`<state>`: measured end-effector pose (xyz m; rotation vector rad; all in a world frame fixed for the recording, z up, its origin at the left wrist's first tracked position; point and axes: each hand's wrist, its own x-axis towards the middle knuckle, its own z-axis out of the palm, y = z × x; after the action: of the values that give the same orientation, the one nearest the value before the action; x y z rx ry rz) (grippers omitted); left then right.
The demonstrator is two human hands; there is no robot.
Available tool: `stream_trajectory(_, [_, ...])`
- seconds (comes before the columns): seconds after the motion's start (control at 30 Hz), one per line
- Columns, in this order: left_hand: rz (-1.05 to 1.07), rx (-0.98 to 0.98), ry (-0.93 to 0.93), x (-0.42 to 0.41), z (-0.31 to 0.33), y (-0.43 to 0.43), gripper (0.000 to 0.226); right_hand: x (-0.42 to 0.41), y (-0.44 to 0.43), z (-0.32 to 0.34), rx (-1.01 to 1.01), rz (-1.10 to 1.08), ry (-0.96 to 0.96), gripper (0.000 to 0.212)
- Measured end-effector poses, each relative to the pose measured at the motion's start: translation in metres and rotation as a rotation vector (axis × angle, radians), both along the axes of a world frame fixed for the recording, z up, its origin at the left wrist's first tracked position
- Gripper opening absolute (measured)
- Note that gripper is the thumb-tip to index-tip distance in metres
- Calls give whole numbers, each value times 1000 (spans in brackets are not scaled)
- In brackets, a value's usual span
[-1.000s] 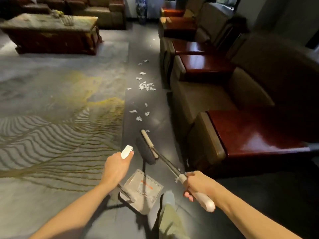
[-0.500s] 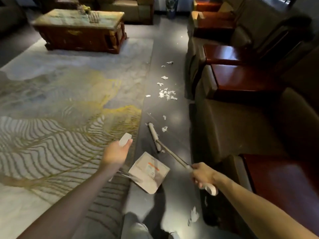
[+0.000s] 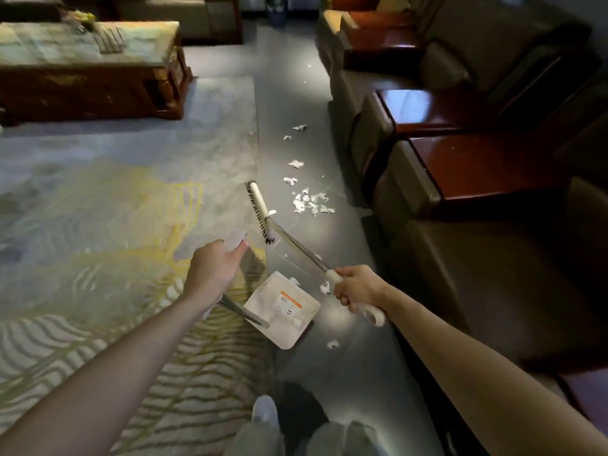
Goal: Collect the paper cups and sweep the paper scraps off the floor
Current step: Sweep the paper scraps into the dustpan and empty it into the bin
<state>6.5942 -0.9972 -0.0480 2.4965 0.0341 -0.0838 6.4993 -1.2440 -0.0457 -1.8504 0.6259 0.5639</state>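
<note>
Paper scraps [image 3: 311, 202] lie clustered on the floor [image 3: 296, 93] between the edge of the rug [image 3: 131, 192] and the armchairs [image 3: 493, 258]. Your right hand [image 3: 357, 286] grips the broom [image 3: 260, 209], its brush just beside them; your left hand [image 3: 214, 271], apart from it, holds the dustpan [image 3: 279, 307] by its handle.

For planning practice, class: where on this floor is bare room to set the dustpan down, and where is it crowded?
Free: the patterned grey-and-yellow rug between the wooden coffee table and the dark floor strip. Crowded: that strip beside the brown armchairs, strewn with white paper scraps.
</note>
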Motion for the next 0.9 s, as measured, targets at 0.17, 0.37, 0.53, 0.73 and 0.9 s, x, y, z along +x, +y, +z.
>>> stream_trajectory(0.17, [-69, 12, -2, 148, 10, 19, 57, 121, 22, 4, 14, -93, 11, 37])
stream_trajectory(0.37, [-180, -47, -20, 337, 13, 15, 54, 283, 26, -6, 38, -208, 8, 25])
stream_trajectory(0.53, [-252, 8, -70, 512, 29, 6, 57, 431, 29, -5, 89, -318, 12, 27])
stream_trajectory(0.73, [-377, 187, -251, 704, 45, 13, 49, 595, 33, 6, 76, -368, 2, 25])
stream_trajectory(0.9, [-430, 268, -253, 865, 43, 11, 53, 741, 45, 1, 113, -491, -29, 25])
